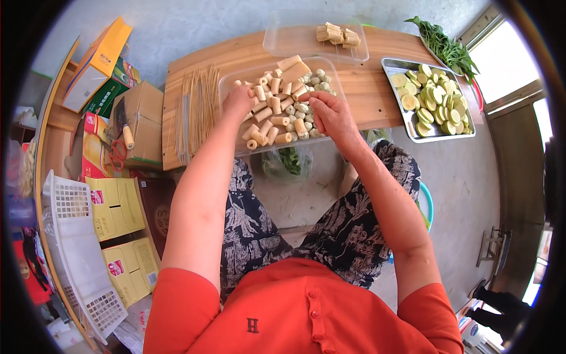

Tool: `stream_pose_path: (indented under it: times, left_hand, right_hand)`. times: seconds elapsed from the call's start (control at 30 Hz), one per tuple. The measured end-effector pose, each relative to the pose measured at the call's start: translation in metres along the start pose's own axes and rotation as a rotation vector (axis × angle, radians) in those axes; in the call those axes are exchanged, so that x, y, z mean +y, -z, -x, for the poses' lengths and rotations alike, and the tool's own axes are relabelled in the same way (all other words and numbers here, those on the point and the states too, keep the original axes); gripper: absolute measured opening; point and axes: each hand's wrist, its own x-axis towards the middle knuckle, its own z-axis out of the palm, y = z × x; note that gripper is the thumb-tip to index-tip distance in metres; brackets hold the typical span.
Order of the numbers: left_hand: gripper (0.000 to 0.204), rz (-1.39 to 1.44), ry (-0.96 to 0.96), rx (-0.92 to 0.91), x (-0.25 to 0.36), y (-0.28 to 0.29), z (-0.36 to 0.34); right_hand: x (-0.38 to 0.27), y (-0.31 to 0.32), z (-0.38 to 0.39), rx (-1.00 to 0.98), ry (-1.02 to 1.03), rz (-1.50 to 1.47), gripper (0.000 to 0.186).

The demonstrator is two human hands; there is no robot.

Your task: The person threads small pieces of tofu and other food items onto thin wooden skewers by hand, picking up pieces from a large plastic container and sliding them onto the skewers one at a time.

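Observation:
Both hands are over a clear plastic tub (pixel 226 139) on the wooden table. It holds many tan cylindrical roll pieces (pixel 276 105), some showing hollow ends, and speckled grey-green balls (pixel 302 108) on its right side. My left hand (pixel 237 101) is closed at the tub's left side, its fingers curled and whatever they hold hidden. My right hand (pixel 331 114) is closed in a pinch above the balls, thumb and index finger together beside the rolls. What it grips is too small to make out. Thin bamboo skewers (pixel 197 112) lie in a bundle left of the tub.
Behind stands a clear tray (pixel 283 42) with skewered rolls (pixel 338 35). To the right, a metal tray (pixel 424 139) holds green-rimmed vegetable slices (pixel 439 103); leafy greens (pixel 445 47) lie beyond. Cardboard boxes (pixel 141 121), red scissors (pixel 118 154) and a white plastic basket (pixel 73 236) are at left.

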Motion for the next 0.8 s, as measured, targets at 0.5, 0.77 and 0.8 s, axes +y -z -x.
stream_pose_path:
  times: [0.5, 0.77, 0.8]
  left_hand:
    - [0.023, 1.367, 0.187, -0.227, 0.049, 0.047, 0.022]
    - [0.027, 1.677, 0.245, -0.251, 0.050, 0.055, 0.023]
    - [0.027, 1.679, 0.243, -0.249, 0.049, 0.055, 0.022]
  right_hand:
    - [-0.004, 0.003, 0.016, -0.081, -0.083, 0.141, 0.022]
    - [0.001, -0.004, 0.017, -0.159, -0.077, 0.185, 0.021]
    - [0.000, -0.005, 0.017, -0.161, -0.071, 0.199, 0.021]
